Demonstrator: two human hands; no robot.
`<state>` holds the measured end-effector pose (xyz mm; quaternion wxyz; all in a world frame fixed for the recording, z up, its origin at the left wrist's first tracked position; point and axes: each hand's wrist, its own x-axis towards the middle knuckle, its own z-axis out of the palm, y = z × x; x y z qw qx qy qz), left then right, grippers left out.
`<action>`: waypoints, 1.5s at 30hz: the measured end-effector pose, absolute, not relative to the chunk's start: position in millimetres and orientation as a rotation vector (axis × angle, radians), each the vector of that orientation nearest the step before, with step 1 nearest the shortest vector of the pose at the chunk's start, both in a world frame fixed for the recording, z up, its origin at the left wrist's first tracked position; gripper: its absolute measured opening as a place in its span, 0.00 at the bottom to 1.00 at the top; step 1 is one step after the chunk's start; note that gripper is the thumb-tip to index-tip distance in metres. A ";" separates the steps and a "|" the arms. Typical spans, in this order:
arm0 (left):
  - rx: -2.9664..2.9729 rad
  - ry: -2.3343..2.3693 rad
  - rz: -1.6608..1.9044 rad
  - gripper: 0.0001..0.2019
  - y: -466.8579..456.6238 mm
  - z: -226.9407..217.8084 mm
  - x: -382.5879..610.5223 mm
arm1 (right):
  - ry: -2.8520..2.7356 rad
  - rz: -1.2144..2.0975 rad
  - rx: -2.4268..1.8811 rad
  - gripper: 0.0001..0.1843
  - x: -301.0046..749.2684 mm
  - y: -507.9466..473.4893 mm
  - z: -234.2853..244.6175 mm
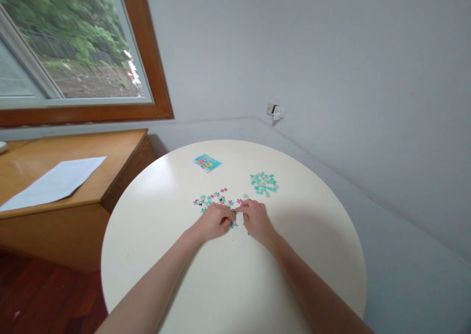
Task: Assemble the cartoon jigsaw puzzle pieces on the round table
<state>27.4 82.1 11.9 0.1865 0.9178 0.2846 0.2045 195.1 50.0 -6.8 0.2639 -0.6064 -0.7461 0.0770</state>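
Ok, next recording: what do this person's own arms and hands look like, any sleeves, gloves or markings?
Both the left hand and right hand are bare, without gloves. No sleeve shows on either forearm, and no watch, bracelet or cable is visible at the wrists. I see no markings; anything as small as a ring can't be made out.

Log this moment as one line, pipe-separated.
left hand: at mixed puzzle pieces | right hand: at same pieces | grips: unclear | green pieces: clustered apart, right side | picture card: beyond pieces, on round table
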 end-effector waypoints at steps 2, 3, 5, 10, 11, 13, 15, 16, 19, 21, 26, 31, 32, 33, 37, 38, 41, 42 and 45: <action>2.591 0.803 0.576 0.15 81.9 11.7 27.5 | -2.033 0.223 -1.601 0.23 194.0 49.6 -6.5; 2.593 0.809 0.579 0.14 81.7 11.8 27.6 | -2.045 0.231 -1.584 0.23 193.4 49.3 -6.0; 2.589 0.835 0.593 0.14 81.2 12.3 28.0 | -2.063 0.243 -1.572 0.23 192.6 48.5 -4.8; 2.567 0.883 0.605 0.15 80.6 13.3 28.8 | -2.032 0.232 -1.641 0.23 194.1 48.2 -4.2; 2.567 0.880 0.602 0.15 80.7 13.2 28.8 | -2.023 0.226 -1.653 0.23 194.5 48.5 -4.8; 2.566 0.867 0.603 0.15 80.9 12.6 28.5 | -2.014 0.216 -1.656 0.23 194.7 49.1 -6.0; 2.559 0.850 0.617 0.14 81.3 11.7 28.2 | -2.022 0.221 -1.632 0.23 194.0 49.5 -6.7; 2.552 0.841 0.623 0.14 81.5 11.2 28.1 | -2.030 0.227 -1.614 0.23 193.4 49.5 -6.7; 2.536 0.833 0.635 0.13 82.0 10.8 28.0 | -2.049 0.242 -1.572 0.22 191.9 48.9 -5.4; 2.541 0.830 0.636 0.13 81.9 11.3 28.2 | -2.042 0.246 -1.570 0.23 191.8 48.5 -4.3; 2.549 0.838 0.638 0.13 81.2 13.3 28.7 | -2.006 0.250 -1.645 0.23 194.3 48.7 -3.4; 2.550 0.842 0.633 0.13 80.9 12.5 28.5 | -2.018 0.236 -1.698 0.22 194.4 48.3 -2.1; 2.546 0.845 0.635 0.13 80.9 12.1 28.4 | -2.021 0.226 -1.708 0.22 194.1 48.0 -1.4; 2.542 0.849 0.637 0.13 81.0 11.7 28.4 | -2.023 0.216 -1.718 0.22 193.8 47.6 -0.7; 2.526 0.868 0.631 0.13 81.7 11.2 28.1 | -2.024 0.193 -1.746 0.22 193.1 45.9 2.2; 2.523 0.870 0.627 0.13 81.9 11.2 28.0 | -2.022 0.194 -1.751 0.22 193.0 45.6 2.7; 2.516 0.864 0.627 0.13 82.2 11.3 28.0 | -2.013 0.201 -1.755 0.22 192.9 45.7 3.0; 2.514 0.861 0.631 0.13 82.2 11.4 28.1 | -2.009 0.204 -1.748 0.21 192.8 46.0 2.6; 2.514 0.845 0.648 0.13 81.9 11.4 28.6 | -1.995 0.226 -1.689 0.21 192.1 47.2 0.4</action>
